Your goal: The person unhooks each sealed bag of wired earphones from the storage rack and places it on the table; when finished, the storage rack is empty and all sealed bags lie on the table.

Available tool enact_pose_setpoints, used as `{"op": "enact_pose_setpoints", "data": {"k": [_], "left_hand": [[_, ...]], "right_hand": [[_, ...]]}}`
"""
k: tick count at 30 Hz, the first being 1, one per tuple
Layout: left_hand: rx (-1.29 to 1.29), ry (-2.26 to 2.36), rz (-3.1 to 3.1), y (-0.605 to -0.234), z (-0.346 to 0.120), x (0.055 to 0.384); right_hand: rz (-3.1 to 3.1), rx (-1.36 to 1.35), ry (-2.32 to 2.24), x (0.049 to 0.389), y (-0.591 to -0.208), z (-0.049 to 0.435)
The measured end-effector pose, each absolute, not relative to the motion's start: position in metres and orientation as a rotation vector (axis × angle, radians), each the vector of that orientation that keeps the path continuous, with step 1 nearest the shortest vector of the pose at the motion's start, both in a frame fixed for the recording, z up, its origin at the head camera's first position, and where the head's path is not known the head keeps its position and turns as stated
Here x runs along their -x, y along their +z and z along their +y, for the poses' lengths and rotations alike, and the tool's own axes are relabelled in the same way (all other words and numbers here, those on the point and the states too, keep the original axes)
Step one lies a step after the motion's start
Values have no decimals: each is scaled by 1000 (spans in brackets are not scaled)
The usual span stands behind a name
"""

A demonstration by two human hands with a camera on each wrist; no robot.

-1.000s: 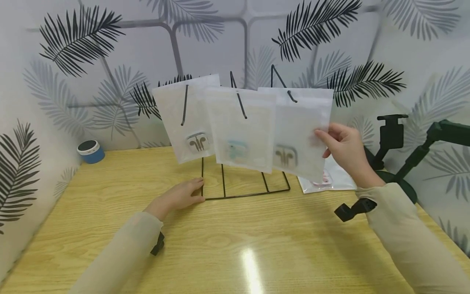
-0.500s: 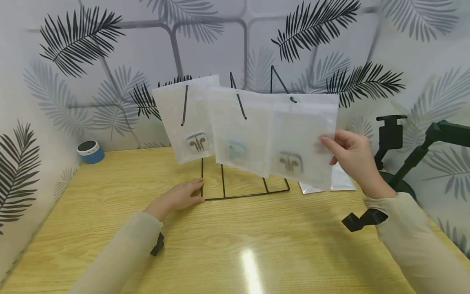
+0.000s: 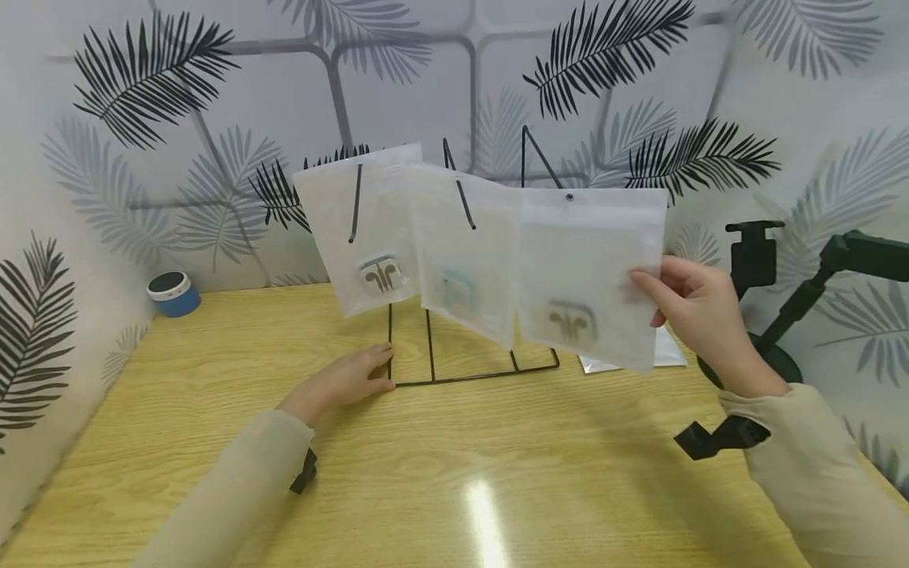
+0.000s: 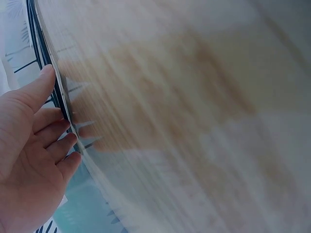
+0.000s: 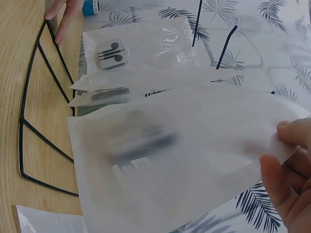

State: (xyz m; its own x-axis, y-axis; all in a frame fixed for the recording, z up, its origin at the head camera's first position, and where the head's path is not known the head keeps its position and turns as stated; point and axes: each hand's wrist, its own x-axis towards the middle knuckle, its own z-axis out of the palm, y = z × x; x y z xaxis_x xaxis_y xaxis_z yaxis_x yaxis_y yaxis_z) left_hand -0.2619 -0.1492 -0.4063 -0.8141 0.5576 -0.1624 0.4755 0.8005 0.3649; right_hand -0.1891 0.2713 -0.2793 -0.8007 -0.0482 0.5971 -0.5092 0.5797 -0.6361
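My right hand [image 3: 699, 304] pinches the right edge of a frosted zip bag [image 3: 592, 260] between thumb and fingers. Inside the bag shows a small case of earphones. The bag's hole sits at the tip of the right hook of a black wire display rack [image 3: 476, 379]. Two similar bags hang on the other hooks: a left bag [image 3: 365, 229] with earphones, and a middle bag [image 3: 469, 252] with a pale blue item. My left hand [image 3: 341, 375] rests on the left front corner of the rack's base; in the left wrist view its fingers [image 4: 58, 145] touch the wire, fairly straight.
Another flat bag [image 3: 671, 355] lies on the wooden table [image 3: 426, 473], partly behind the held bag. A black stand with an arm [image 3: 802, 304] is at the right. A blue and white round device [image 3: 174, 294] stands back left. Leaf-patterned cloth [image 3: 412, 87] covers the wall.
My right hand has drawn the right bag rightward and toward me, its hole sliding along the hook to the tip. The middle bag's right edge has swung left. My left hand stays put.
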Motion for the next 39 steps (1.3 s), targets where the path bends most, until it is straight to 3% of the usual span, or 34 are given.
{"op": "enact_pose_setpoints", "data": {"k": [17,39], "left_hand": [[-810,473,2721,-404,-149,261],[-823,437,2733,-405,-149,260]], "right_hand": [[-2269,-445,1131,161,-275,292],[-2466,-381,1338,129,-304,347]]}}
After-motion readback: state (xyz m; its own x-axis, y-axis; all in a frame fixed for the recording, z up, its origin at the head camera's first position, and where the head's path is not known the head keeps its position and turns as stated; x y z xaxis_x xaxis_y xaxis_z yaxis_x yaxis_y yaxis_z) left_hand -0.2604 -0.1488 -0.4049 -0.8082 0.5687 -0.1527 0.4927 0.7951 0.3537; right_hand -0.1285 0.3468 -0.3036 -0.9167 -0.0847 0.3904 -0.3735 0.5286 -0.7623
